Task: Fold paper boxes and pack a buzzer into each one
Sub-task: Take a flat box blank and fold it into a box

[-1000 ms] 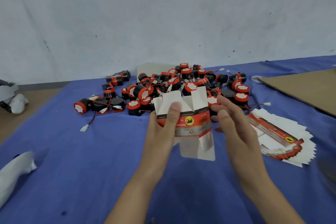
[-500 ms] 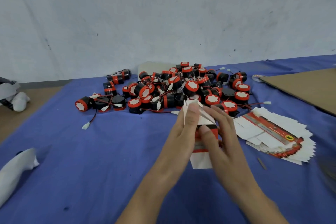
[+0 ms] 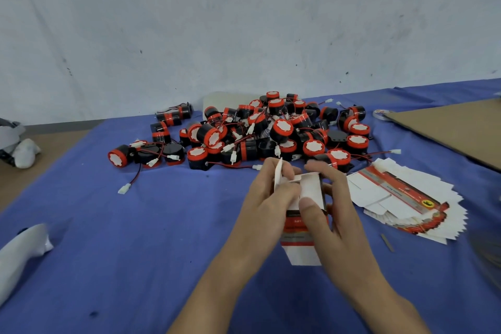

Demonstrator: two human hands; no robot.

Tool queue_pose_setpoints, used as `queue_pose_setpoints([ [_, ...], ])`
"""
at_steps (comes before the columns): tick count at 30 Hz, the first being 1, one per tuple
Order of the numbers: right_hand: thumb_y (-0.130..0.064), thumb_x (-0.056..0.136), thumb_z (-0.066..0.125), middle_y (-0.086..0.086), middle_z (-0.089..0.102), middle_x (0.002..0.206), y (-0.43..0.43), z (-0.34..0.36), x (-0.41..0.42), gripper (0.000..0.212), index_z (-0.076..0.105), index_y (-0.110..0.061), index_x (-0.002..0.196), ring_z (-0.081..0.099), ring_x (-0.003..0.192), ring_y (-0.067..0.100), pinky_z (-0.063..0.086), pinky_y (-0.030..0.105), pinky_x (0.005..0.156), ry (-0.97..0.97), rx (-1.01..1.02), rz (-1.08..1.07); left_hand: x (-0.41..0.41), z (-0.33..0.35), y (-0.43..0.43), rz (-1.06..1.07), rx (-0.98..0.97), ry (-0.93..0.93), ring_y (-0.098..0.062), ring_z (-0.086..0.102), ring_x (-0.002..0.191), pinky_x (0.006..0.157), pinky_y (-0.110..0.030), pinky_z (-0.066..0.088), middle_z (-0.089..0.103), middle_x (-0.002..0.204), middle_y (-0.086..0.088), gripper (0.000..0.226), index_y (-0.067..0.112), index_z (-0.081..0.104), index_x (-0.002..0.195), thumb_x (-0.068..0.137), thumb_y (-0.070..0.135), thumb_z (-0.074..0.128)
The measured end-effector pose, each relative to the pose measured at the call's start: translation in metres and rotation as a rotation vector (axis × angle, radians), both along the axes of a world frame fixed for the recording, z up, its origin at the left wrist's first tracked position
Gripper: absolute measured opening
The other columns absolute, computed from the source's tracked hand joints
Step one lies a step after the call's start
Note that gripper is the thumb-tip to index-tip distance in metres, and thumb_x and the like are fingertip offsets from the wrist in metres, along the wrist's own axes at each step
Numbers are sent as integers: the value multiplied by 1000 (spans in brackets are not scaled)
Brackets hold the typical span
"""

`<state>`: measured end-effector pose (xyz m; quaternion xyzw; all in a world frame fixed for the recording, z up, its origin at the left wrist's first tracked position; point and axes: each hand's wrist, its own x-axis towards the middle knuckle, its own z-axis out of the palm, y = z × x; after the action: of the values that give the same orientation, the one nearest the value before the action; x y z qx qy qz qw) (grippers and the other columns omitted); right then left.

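Observation:
A white paper box (image 3: 301,251) with a red and black printed band is held upright over the blue cloth, between both hands. My left hand (image 3: 267,206) grips its left side, and a white flap sticks up between the fingers. My right hand (image 3: 329,214) holds the right side, thumb pressed on the front panel and fingers curled over the folded top flap. Behind the hands lies a heap of black and red buzzers (image 3: 260,134) with red wires and white plugs. A fanned stack of flat box blanks (image 3: 404,198) lies to the right.
Blue cloth (image 3: 135,238) covers the table. A brown cardboard sheet (image 3: 455,127) lies at the far right with a tape roll (image 3: 379,114) beside it. A white object (image 3: 19,252) sits at the left edge, another white bundle (image 3: 21,152) farther back left. A white wall stands behind.
The flat blank has been opened into a box shape and turned upright. Both hands moved down and closer together, and the top flaps have been folded inward.

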<state>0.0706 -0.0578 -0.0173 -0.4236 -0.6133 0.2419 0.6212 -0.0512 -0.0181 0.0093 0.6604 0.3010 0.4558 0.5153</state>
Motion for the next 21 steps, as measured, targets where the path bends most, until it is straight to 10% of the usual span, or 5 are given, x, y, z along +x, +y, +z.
queue_pose_setpoints([
  [4, -38, 87, 41, -4, 48, 127, 0, 6, 6, 39, 53, -43, 123, 51, 120, 3, 42, 6, 87, -136, 87, -147, 2, 0, 0, -50, 64, 19, -11, 68, 103, 84, -30, 56, 69, 112, 5, 33, 27, 62, 119, 103, 49, 44],
  [9, -33, 85, 39, 0, 49, 123, -2, 7, 14, 36, 54, -38, 117, 48, 118, -2, 37, 1, 88, -198, 145, -239, 3, 4, 3, -170, -304, -190, -19, 59, 125, 107, -43, 47, 66, 131, -1, 55, 34, 66, 125, 88, 66, 41],
  [21, -46, 89, 47, -9, 40, 140, 0, -2, 19, 55, 41, -23, 138, 43, 132, 11, 39, 25, 100, -400, 184, -339, -1, 1, 3, -270, -370, -182, -21, 71, 98, 71, -29, 57, 73, 115, -6, 42, 22, 57, 133, 93, 23, 67],
])
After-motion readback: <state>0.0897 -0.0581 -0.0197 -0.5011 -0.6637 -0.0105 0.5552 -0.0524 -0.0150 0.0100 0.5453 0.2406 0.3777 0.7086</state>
